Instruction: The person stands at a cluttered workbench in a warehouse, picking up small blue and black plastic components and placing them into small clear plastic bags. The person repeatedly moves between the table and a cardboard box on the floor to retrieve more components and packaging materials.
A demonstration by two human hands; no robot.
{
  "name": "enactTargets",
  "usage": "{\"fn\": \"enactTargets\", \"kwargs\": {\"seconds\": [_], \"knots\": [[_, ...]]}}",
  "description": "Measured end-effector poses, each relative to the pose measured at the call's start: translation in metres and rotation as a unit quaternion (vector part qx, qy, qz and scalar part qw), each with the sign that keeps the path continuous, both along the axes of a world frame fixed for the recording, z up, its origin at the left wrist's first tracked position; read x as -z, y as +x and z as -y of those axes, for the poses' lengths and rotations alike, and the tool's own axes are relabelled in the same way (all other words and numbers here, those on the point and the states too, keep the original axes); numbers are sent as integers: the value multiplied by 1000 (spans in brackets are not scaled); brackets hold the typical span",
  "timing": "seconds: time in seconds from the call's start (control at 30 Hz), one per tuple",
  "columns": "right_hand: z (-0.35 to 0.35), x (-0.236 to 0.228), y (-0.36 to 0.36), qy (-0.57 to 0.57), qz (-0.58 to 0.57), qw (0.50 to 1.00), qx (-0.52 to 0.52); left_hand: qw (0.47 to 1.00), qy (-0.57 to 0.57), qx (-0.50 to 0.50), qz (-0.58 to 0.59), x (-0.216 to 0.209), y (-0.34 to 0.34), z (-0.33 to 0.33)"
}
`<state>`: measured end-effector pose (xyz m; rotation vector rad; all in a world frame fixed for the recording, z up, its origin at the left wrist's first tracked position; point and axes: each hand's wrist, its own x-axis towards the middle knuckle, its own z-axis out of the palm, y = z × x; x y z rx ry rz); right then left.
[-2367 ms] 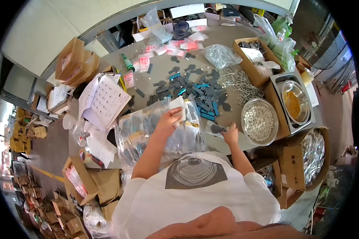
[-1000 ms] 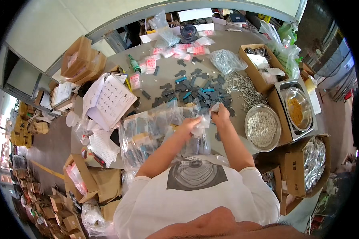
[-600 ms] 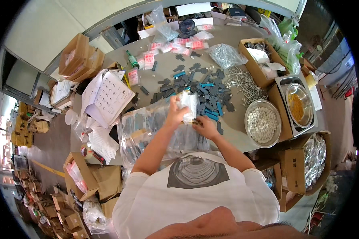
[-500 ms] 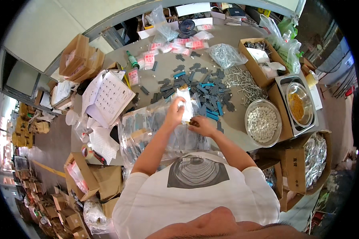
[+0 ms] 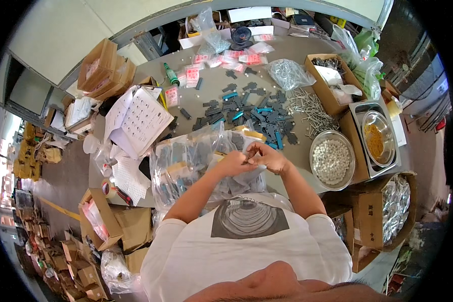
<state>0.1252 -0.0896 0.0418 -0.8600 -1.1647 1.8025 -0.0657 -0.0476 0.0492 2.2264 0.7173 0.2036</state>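
My left hand (image 5: 232,164) and my right hand (image 5: 270,158) meet close together in front of my chest, fingers closed. Between them they pinch the edge of a clear plastic bag (image 5: 247,176), whose body hangs below the fingers. Any small thing at the fingertips is hidden. Under and to the left of my hands lie several filled clear bags (image 5: 178,153) with dark grey parts inside. Just beyond my hands is a heap of dark grey and blue plastic parts (image 5: 267,117).
To the right stand a metal bowl of white pellets (image 5: 331,157), loose screws (image 5: 311,111) and a bowl of yellow bits (image 5: 375,138). Printed sheets (image 5: 142,123) lie left. Red-printed packets (image 5: 192,76), a green bottle (image 5: 171,74) and a small fan (image 5: 241,36) are farther back. Open cartons (image 5: 365,211) flank me.
My left hand has drawn back toward me, and the white sheet-like piece it held upright no longer shows. My right hand has moved slightly up and right; both hands now meet at the bag.
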Motion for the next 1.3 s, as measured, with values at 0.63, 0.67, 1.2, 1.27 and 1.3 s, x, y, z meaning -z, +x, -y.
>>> {"fn": "enactTargets", "kwargs": {"seconds": [0.63,0.67,1.2,1.27,1.3], "knots": [[-33,54,18,-168,84,892,411,946,269,-159,85,-28,53,23],[-36,57,23,-236,-13,873,427,946,264,-165,86,-29,55,24],[-21,79,21,-280,-261,841,382,757,-520,-295,262,-12,33,-28],[-2,50,-3,-251,-59,932,254,771,-486,-304,278,-17,26,-34],[0,56,-13,-196,18,961,194,766,-482,-312,289,-18,24,-36]]}}
